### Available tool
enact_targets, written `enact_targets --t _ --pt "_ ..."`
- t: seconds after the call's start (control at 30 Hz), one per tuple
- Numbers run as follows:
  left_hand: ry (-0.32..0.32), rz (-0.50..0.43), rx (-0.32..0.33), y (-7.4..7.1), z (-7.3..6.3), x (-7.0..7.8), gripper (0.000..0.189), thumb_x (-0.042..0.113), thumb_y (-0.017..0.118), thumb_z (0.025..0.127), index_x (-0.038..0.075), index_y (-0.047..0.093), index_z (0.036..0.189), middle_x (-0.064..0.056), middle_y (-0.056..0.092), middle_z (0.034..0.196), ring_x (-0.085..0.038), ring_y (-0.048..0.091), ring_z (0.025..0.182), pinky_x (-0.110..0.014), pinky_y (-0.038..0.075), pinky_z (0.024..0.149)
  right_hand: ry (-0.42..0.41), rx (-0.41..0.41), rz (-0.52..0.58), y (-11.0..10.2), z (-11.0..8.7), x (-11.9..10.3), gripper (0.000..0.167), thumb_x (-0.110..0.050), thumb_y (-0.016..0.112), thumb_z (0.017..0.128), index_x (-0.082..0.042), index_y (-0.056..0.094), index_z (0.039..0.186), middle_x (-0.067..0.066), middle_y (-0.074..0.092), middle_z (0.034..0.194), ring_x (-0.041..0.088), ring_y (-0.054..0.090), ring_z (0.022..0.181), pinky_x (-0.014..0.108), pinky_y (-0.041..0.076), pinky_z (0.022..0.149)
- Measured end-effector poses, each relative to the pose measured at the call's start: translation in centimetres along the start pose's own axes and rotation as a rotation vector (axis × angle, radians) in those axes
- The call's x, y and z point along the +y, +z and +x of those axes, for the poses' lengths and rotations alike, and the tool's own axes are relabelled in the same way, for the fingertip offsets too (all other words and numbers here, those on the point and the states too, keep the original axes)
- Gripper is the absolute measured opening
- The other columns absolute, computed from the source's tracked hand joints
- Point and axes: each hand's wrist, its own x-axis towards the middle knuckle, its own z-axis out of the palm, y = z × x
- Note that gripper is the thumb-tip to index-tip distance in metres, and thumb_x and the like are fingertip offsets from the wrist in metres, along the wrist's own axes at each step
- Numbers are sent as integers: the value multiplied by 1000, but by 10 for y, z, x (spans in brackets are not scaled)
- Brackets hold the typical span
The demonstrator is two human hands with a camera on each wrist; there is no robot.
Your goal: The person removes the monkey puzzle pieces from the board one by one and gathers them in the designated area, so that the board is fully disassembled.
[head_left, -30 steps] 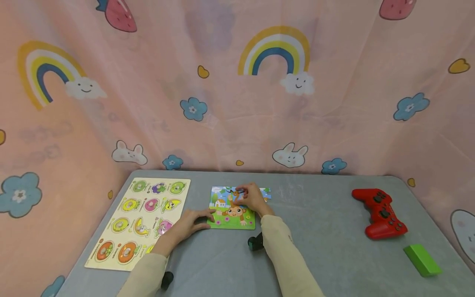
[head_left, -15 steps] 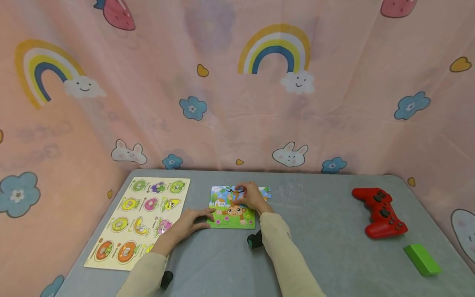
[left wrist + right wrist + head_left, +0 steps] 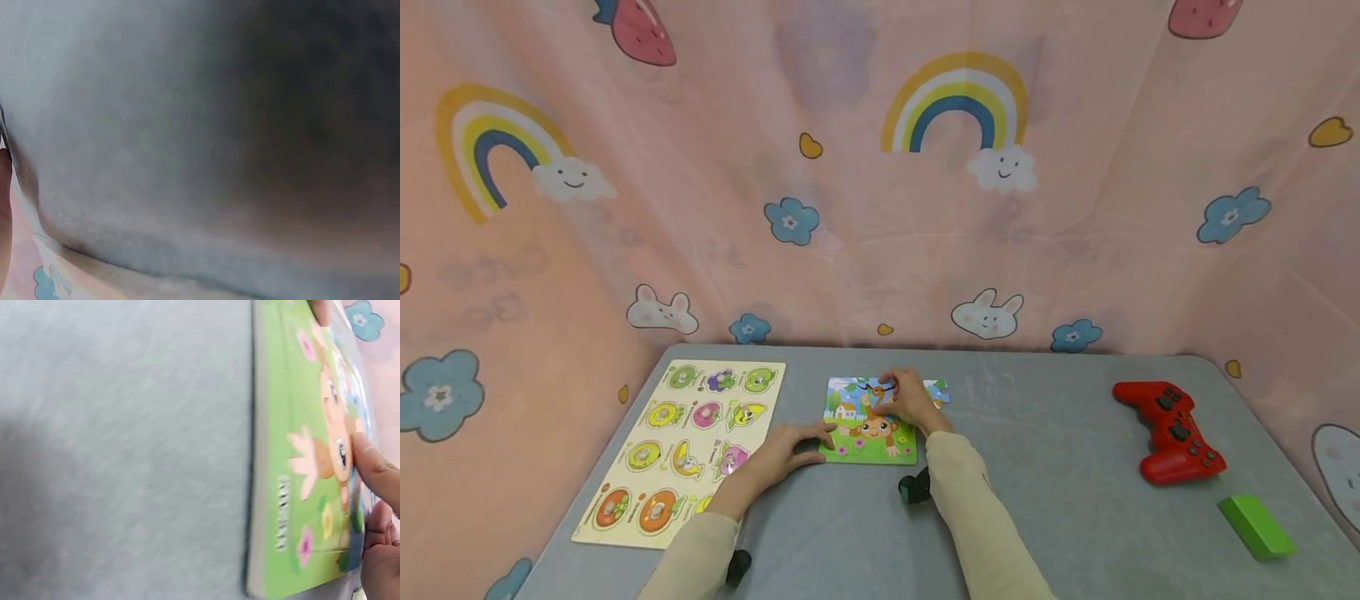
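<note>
A small monkey jigsaw puzzle [image 3: 857, 452] lies flat on the grey table. My left hand [image 3: 781, 457] steadies its left side, with fairly straight fingers on and beside the edge; one left fingertip [image 3: 320, 311] shows on the green border in the right wrist view. Over the upper right part of the picture is my right hand [image 3: 916, 402], thumb and index finger pinching at a puzzle piece by the monkey's raised arm. The right thumb [image 3: 375, 465] presses the picture near the monkey's face. A blue piece [image 3: 938, 391] lies partly hidden behind the right hand.
A cream fruit puzzle board [image 3: 647, 408] lies at the left, partly under the left forearm. At the right are a red game controller [image 3: 1172, 433] and a green block [image 3: 1257, 527]. A pink printed curtain [image 3: 880, 258] stands behind the table [image 3: 1037, 517].
Both hands keep nearly the same places on the puzzle. The right thumb and fingers shift only very slightly, and the head view tilts a little.
</note>
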Motion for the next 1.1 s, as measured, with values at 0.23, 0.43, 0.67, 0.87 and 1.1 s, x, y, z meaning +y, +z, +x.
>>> enact_targets --t 0.23,0.43,0.67,0.87,1.1 --pt "22 20 13 0 0 -1 15 13 68 88 14 68 103 -7 59 132 -28 48 128 -48 39 103 37 75 -3 4 0 0 39 -3 84 71 5 66 105 8 46 84 16 40 74 28 38 68" --pt "-1 32 2 1 0 -1 15 13 68 89 13 68 104 -8 58 133 -29 49 128 -49 38 104 30 122 -41 6 -2 -2 40 -3 85 68 5 70 105 11 55 84 16 45 71 27 41 65" --pt "34 22 10 1 -1 -1 15 11 68 88 12 68 103 -10 59 131 -30 49 127 -49 39 103 21 135 -26 6 -4 -2 38 -1 84 68 5 71 103 8 56 75 14 43 65 24 37 58" --pt "76 27 31 1 0 -1 14 11 69 87 12 68 101 -12 61 128 -34 51 124 -51 41 100 24 107 28 5 -4 0 38 0 82 72 7 69 106 11 57 78 14 41 65 24 36 60" --pt "36 26 11 0 0 -1 15 13 68 88 12 68 103 -11 59 131 -32 50 126 -50 39 102 47 65 54 6 -2 -1 38 2 80 74 8 65 109 9 51 78 15 38 66 26 35 61"
